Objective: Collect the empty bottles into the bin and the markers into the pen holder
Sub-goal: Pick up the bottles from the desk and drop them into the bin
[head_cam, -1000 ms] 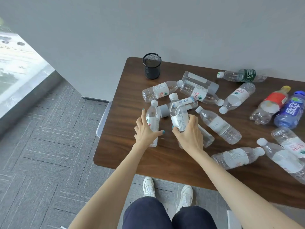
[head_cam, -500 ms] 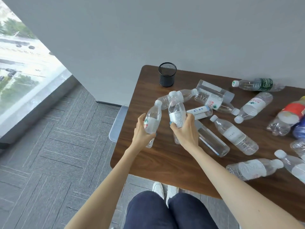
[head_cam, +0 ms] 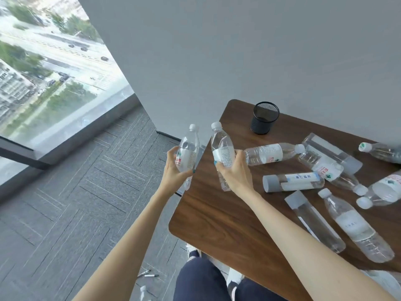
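Note:
My left hand [head_cam: 173, 170] grips a clear bottle with a red-lettered label [head_cam: 188, 153], held upright past the table's left edge, over the floor. My right hand [head_cam: 234, 172] grips a second clear bottle with a white label [head_cam: 221, 148], upright above the table's left edge. Several empty bottles [head_cam: 271, 153] lie on their sides on the brown table [head_cam: 217, 220]. A black mesh pen holder [head_cam: 264, 121] stands at the table's far left corner. Two markers [head_cam: 149, 274] lie on the floor by my left forearm. No bin shows.
Grey carpet tiles [head_cam: 76, 203] cover the floor to the left, ending at a floor-level window [head_cam: 43, 72]. A grey wall [head_cam: 238, 51] runs behind the table. My legs and white shoes [head_cam: 234, 279] are below the table's near edge.
Both hands have lifted their bottles off the table and carried them left, the left one out past the table's edge. My view has swung left toward the window.

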Motion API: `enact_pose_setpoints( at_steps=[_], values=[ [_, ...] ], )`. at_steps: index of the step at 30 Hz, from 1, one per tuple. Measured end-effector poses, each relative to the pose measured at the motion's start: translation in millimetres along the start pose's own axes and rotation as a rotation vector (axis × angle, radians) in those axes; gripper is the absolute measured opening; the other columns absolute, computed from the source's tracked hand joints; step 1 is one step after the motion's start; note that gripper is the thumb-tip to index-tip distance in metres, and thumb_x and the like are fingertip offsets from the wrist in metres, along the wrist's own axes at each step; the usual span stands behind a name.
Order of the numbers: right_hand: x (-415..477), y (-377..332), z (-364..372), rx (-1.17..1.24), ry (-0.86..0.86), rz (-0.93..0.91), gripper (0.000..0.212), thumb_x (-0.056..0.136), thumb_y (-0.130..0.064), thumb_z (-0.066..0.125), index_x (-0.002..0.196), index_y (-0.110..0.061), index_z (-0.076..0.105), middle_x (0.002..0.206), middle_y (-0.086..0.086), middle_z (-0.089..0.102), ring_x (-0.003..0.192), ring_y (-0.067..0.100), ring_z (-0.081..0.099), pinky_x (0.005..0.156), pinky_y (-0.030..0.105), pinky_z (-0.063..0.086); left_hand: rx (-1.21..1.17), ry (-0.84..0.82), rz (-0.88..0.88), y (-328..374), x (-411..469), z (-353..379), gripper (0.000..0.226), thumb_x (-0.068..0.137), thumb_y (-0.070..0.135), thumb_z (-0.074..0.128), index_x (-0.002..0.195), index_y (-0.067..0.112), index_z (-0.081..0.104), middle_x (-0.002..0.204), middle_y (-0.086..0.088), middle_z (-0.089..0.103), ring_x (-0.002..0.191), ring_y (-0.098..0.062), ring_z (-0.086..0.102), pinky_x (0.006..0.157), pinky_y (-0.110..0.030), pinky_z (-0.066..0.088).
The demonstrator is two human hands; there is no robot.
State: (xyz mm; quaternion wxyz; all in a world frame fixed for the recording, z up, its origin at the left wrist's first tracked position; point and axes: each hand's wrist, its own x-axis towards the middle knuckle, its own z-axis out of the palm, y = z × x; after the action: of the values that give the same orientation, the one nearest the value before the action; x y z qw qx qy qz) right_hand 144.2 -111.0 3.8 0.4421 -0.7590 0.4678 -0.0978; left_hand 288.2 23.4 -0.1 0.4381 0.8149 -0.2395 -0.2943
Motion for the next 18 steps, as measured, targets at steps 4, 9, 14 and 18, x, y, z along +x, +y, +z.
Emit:
enact_pose_setpoints(
  at_steps=[4,9,14,18],
  values=[
    [22,-22,33,0.035,-0.038,0.09,0.049,0.079,-0.048,0.062,0.114,-0.021,0.038,0.108,-0.004,0.051,0.088,0.018,0.058,0.075,0.041,0.05,-0.009,-0.034,-0.036,-12,31,-22,0.078,0.078,0.008,0.074,0.138,0.023,0.028,0.124,0.0,0.041,0.104,-0.014,0.052,0.071,-0.009,0.037],
    [51,-38,75,0.158,-0.059,0.295,0.041,0.079,-0.048,0.061,0.106,-0.023,0.042,0.101,-0.001,0.062,0.085,0.021,0.063,0.081,0.043,0.053,-0.001,-0.076,-0.134,-38,67,-43,0.071,0.077,0.01,0.074,0.134,0.019,0.033,0.116,-0.002,0.05,0.092,-0.013,0.058,0.069,-0.016,0.043],
    [73,-47,107,0.258,-0.048,0.431,0.048,0.08,-0.049,0.062,0.115,-0.02,0.047,0.105,0.002,0.064,0.091,0.024,0.065,0.086,0.044,0.053,-0.008,-0.132,-0.238,-66,103,-63,0.072,0.077,0.014,0.076,0.136,0.017,0.034,0.119,-0.005,0.053,0.097,-0.018,0.06,0.073,-0.024,0.046],
    [86,-51,125,0.316,-0.034,0.499,0.05,0.081,-0.046,0.063,0.118,-0.016,0.047,0.106,0.006,0.063,0.091,0.025,0.065,0.084,0.042,0.054,-0.011,-0.185,-0.241,-76,130,-70,0.075,0.079,0.019,0.076,0.139,0.017,0.032,0.125,-0.005,0.053,0.095,-0.012,0.059,0.072,-0.02,0.046]
  ],
)
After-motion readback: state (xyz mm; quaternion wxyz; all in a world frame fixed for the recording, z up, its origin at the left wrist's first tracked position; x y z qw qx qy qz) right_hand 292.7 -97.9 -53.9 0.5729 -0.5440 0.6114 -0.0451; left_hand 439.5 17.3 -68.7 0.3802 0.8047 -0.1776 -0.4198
